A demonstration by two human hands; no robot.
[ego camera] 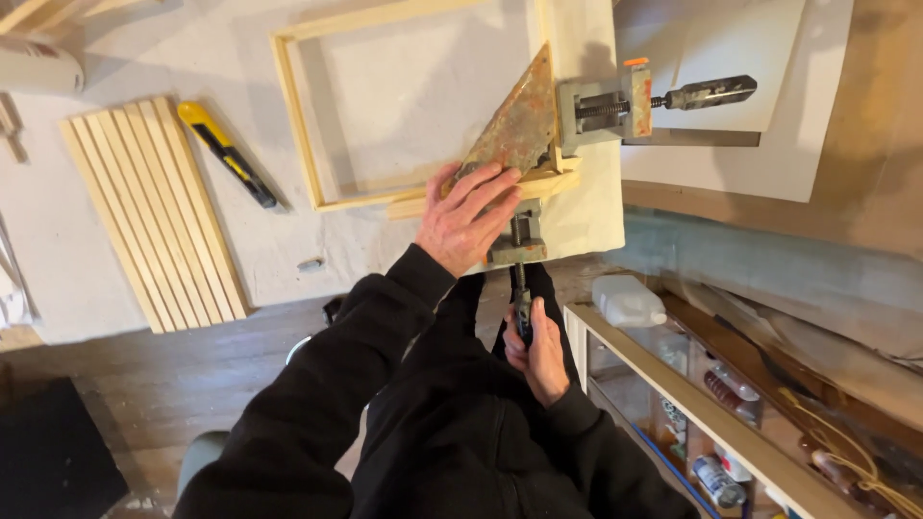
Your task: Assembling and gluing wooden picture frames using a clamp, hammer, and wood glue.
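Under the flat-spread left hand (pixel 468 217) lies the wooden frame (pixel 298 115) corner; right hand (pixel 535 354) grips the clamp handle (pixel 521 306)

I see two bare hands, the left hand (pixel 468 218) and right hand (pixel 538 358). Both arms wear long black sleeves (pixel 317 404) with ribbed cuffs. The dark top is zipped.

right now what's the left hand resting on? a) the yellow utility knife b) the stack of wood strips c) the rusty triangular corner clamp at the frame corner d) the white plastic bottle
c: the left hand lies flat on the rusty triangular corner clamp at the wooden frame corner, while the right hand grips the clamp's screw handle below.
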